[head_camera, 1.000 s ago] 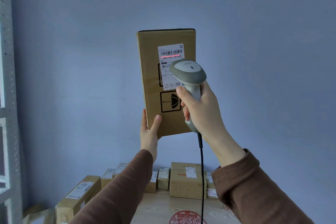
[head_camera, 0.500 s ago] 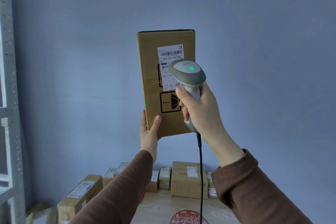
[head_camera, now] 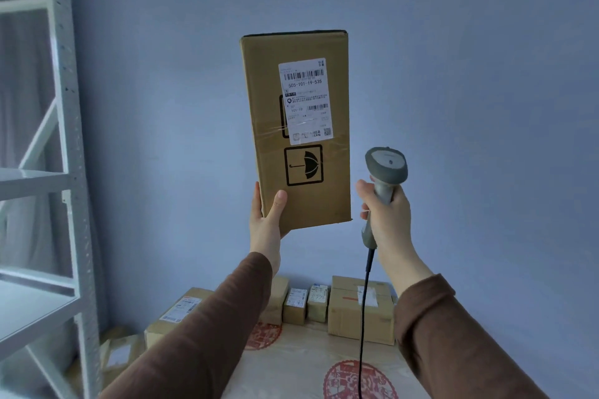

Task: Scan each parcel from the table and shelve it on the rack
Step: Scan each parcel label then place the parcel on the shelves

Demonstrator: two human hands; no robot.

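Note:
A tall brown cardboard parcel stands upright in the air, its white barcode label and umbrella mark facing me. My left hand grips its lower left corner, thumb on the front face. To the right of the parcel, apart from it, my right hand holds the handle of a grey corded barcode scanner. Its head is level with the umbrella mark and no light shows on it. The white rack stands at the left.
Several labelled parcels sit in a row at the far edge of the table, which has red round prints. More boxes lie low at the left between table and rack. The scanner cable hangs down over the table.
My right hand has lowered the scanner and pulled it right, off the label. Its red line, then green light, have gone out. The view has swung left, showing more of the rack.

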